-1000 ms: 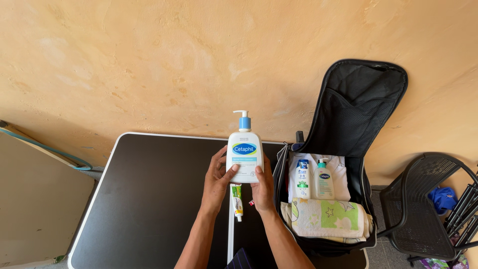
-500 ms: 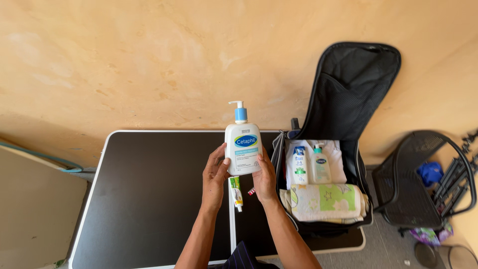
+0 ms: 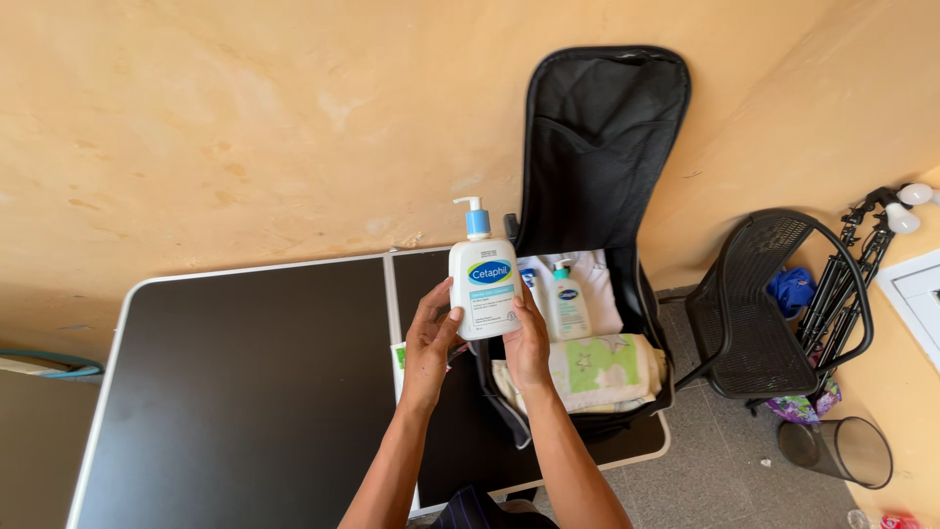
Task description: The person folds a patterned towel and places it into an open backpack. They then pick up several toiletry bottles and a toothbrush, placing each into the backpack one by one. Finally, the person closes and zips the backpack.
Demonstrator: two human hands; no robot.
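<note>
From the head view, both hands hold a white plastic pump bottle with a blue collar (image 3: 484, 284) upright above the black folding desk (image 3: 245, 372), near the open black fabric suitcase (image 3: 597, 127). The left hand (image 3: 431, 338) has its grip clamped on the bottle's left side, thumb on the front; the right hand (image 3: 527, 343) clamps the right lower edge. In the suitcase lie a small white pump bottle with a teal cap (image 3: 566, 304) and a folded green-and-cream patterned towel (image 3: 587, 367). A black mesh chair (image 3: 754, 313) stands to the right.
</note>
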